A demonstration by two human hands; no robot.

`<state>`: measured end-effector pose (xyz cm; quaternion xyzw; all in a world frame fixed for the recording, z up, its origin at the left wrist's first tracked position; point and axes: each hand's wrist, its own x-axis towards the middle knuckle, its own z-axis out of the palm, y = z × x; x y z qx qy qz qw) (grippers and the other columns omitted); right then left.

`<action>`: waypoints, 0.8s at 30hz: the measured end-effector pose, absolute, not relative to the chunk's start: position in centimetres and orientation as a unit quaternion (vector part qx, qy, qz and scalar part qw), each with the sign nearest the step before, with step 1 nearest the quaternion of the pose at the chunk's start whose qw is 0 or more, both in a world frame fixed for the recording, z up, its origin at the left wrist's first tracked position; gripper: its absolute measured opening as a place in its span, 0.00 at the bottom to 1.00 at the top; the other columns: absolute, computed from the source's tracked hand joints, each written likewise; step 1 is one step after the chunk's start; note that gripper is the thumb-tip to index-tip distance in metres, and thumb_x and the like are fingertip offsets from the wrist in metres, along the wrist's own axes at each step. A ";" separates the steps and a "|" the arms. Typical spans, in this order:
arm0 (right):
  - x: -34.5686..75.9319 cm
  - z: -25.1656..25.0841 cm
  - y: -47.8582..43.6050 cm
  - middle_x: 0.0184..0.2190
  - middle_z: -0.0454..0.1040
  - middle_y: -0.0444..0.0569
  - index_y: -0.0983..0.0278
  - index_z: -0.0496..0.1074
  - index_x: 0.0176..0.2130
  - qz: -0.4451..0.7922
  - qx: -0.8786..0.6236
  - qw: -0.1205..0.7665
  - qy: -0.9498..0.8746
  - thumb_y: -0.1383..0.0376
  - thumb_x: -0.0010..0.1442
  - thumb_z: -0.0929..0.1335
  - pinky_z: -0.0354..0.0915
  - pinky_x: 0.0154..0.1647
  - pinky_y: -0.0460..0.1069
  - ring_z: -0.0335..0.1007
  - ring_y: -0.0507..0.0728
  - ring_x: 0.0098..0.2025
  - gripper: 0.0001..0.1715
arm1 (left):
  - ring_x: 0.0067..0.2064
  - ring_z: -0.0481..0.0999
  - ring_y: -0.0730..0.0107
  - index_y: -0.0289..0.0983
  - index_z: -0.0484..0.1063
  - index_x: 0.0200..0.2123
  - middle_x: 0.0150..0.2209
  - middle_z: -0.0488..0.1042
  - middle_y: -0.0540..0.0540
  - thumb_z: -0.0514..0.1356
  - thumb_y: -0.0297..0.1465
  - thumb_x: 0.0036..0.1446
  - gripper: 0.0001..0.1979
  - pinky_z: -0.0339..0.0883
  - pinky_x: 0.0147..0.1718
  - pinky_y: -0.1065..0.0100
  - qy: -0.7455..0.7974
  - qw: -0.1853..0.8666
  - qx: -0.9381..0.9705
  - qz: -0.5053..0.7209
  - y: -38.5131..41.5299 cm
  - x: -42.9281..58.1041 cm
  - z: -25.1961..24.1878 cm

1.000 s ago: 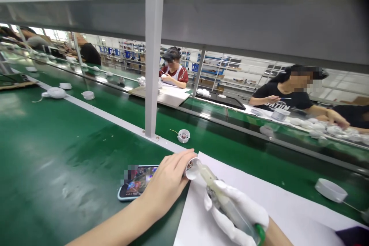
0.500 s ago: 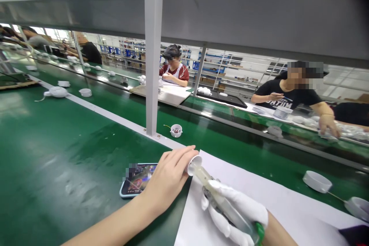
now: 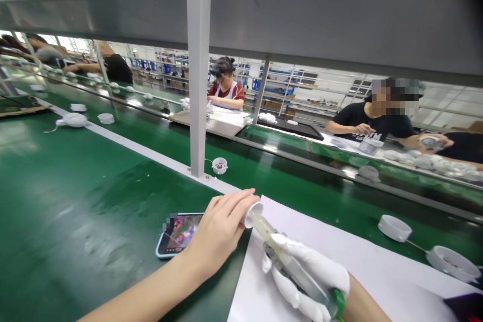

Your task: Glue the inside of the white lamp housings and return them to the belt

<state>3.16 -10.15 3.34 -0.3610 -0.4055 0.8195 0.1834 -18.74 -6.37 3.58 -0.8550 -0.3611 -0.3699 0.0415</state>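
Green workbench station: white cup held at the tip of a hand dispenser

Glossy green work surface (image 3: 94, 211) fills the near left, bordered by a pale rail (image 3: 151, 153). Beyond the rail, a green strip carries a small white plastic ring with a thin yellow wire (image 3: 219, 166) near the centre; two more white plastic rings (image 3: 394, 228) (image 3: 453, 263) lie at the right, a thin wire between them. On the far side, a person in a black T-shirt (image 3: 388, 126) holds a white part.

The bare left hand (image 3: 222, 226) has its fingers closed round a small white plastic cup (image 3: 255, 214), tilted with its mouth towards the right hand, just off the left edge of a white paper sheet (image 3: 354, 256). A blue-cased phone (image 3: 181, 234) lies partly hidden behind this hand.

The white-gloved right hand (image 3: 309, 271) is wrapped round a translucent, syringe-shaped dispenser (image 3: 296, 269) with a green fitting (image 3: 338, 303) at its rear. Its tip is at the cup's mouth; contact with the inner wall cannot be confirmed, nor can finger pressure on the body.

Assessment: good practice calls for a motionless cup, a tip aimed clear of the rim, light, even pressure, and left fingertips kept out of the opening.
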 end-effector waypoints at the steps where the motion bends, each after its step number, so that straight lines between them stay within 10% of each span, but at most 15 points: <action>1: 3.2 3.4 -10.2 0.21 0.66 0.39 0.69 0.69 0.40 0.821 -0.359 0.185 -0.404 0.51 0.68 0.61 0.56 0.12 0.40 0.56 0.45 0.14 0.23 | 0.55 0.70 0.65 0.40 0.63 0.54 0.56 0.70 0.46 0.49 0.18 0.58 0.23 0.62 0.48 0.63 -0.360 0.044 -0.855 -0.371 -6.4 -18.7 3.6; 13: 4.8 2.4 -9.8 0.29 0.71 0.45 0.69 0.68 0.47 0.822 -0.333 0.271 -0.375 0.53 0.68 0.62 0.58 0.13 0.40 0.60 0.45 0.17 0.21 | 0.55 0.70 0.63 0.40 0.63 0.55 0.57 0.70 0.46 0.50 0.19 0.59 0.22 0.58 0.49 0.60 -0.349 0.052 -0.861 -0.367 -6.7 -18.5 4.1; 18: 7.0 2.4 -9.5 0.36 0.73 0.45 0.53 0.62 0.58 0.789 -0.311 0.393 -0.354 0.53 0.65 0.63 0.58 0.11 0.40 0.57 0.44 0.14 0.23 | 0.53 0.70 0.58 0.39 0.60 0.55 0.55 0.71 0.44 0.59 0.24 0.56 0.23 0.59 0.50 0.58 -0.381 -0.051 -0.866 -0.321 -7.3 -17.4 3.2; 24: 10.1 2.0 -7.8 0.12 0.60 0.39 0.61 0.73 0.36 0.796 -0.274 0.408 -0.352 0.45 0.65 0.59 0.51 0.06 0.40 0.51 0.47 0.06 0.26 | 0.50 0.71 0.54 0.37 0.61 0.53 0.49 0.73 0.43 0.63 0.36 0.55 0.24 0.61 0.49 0.56 -0.373 -0.129 -0.878 -0.270 -8.3 -12.8 2.5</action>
